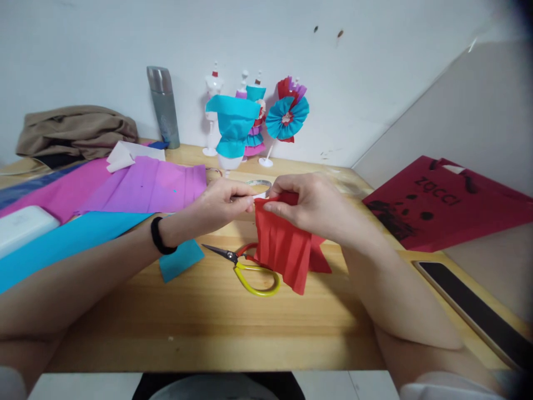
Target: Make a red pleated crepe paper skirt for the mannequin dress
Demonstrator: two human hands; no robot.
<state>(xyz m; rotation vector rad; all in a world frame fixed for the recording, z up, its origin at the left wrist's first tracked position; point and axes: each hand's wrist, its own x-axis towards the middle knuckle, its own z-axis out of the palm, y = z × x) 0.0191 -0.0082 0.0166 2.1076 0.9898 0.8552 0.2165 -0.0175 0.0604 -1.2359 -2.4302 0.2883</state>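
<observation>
My right hand [306,203] pinches the top edge of a piece of red crepe paper [283,244], which hangs down in loose pleats. At the paper's upper left corner, the fingertips of my left hand [227,203] are pressed together on its edge. Below the paper lies a pair of scissors [231,255] with one yellow and one red handle, its blades pointing left. The hanging paper partly covers the red handle. A roll of tape [260,185] stands just behind my fingertips. A small blue paper piece [181,260] rests under my left wrist.
At the back stand several mini dress forms, one with a blue paper dress [233,125] and one with a blue rosette [287,118]. Purple paper [145,186], a bottle [163,105] and brown cloth [75,133] are left; a red bag [449,205] and phone [470,305] right.
</observation>
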